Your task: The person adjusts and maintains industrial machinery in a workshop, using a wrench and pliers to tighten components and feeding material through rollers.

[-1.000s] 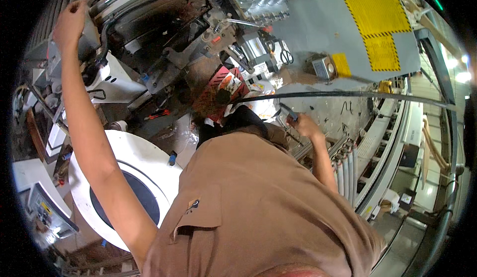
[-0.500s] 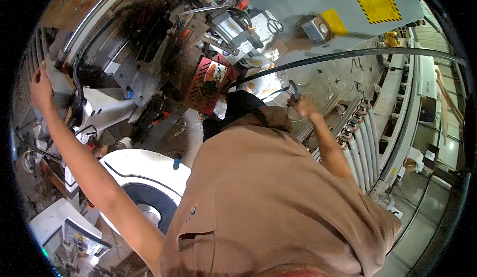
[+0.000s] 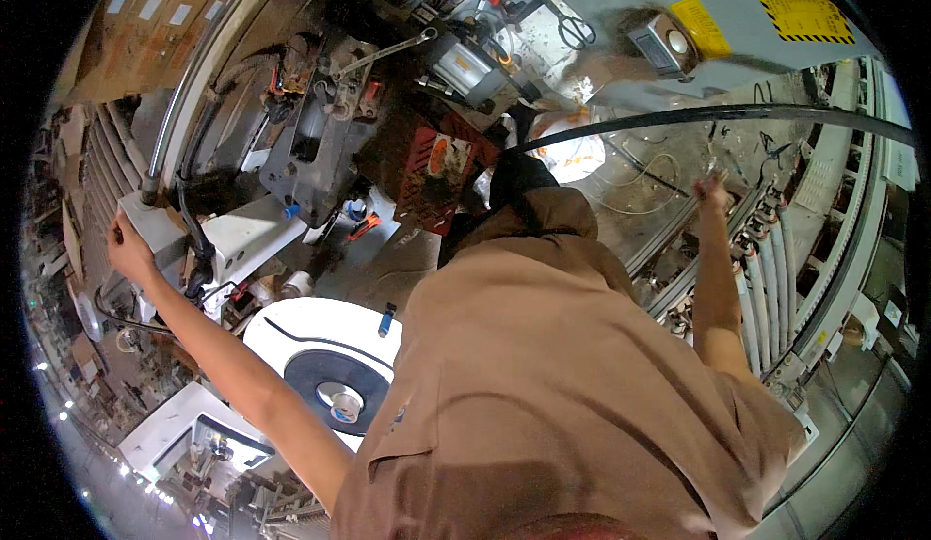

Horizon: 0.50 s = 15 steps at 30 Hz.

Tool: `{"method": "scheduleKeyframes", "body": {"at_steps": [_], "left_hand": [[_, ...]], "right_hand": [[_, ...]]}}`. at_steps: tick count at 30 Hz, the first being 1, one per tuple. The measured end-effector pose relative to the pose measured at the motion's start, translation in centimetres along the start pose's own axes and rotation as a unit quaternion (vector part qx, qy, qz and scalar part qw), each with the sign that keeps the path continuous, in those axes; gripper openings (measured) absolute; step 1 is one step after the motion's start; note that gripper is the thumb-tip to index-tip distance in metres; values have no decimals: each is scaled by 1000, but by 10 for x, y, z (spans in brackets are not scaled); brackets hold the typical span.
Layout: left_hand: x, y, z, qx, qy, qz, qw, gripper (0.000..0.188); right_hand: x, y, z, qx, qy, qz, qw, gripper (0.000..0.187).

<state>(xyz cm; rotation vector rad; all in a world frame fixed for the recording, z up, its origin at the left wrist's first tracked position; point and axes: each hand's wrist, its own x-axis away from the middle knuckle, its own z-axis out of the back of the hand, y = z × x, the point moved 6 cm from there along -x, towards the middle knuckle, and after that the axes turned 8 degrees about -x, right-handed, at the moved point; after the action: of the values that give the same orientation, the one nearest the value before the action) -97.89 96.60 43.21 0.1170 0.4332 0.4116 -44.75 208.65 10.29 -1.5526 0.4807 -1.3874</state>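
Note:
On the far left, my left hand [image 3: 132, 251] rests at the near corner of a grey metal box [image 3: 158, 222], its fingers bent around the edge. This box sits at the foot of an upright metal tube, beside a white machine arm [image 3: 250, 241]. My right arm is stretched out to the right. At its end my right hand [image 3: 713, 194] is over the cluttered ground by a row of grey rollers [image 3: 766, 278]. That hand is small and blurred, so its fingers and anything in them cannot be made out. A thin dark rod [image 3: 661, 178] lies to its left.
A black bar [image 3: 718, 113] crosses in front of me. Ahead lie a red slotted plate [image 3: 432, 176], a silver motor-like cylinder [image 3: 465, 67], scissors [image 3: 570, 28] and a wrench [image 3: 388, 52]. A white round machine part [image 3: 301, 322] stands at my left side.
My right hand has swung outward to the right; the blue-grey curved thing it held no longer shows in it. My left hand stays by the grey box while the view has shifted.

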Motion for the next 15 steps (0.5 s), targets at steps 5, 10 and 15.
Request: {"method": "scheduleKeyframes", "body": {"at_steps": [5,10,15], "left_hand": [[-2,10,-7,8,25,-8,1000,44],[4,-5,15,-64,70,8,995,44],[13,-4,20,-73,78,56,993,50]], "right_hand": [[91,108,-200,202,-467,101,855,29],[202,33,-376,410,-394,267,778,25],[151,-8,-409,129,-318,276,898,30]]}}
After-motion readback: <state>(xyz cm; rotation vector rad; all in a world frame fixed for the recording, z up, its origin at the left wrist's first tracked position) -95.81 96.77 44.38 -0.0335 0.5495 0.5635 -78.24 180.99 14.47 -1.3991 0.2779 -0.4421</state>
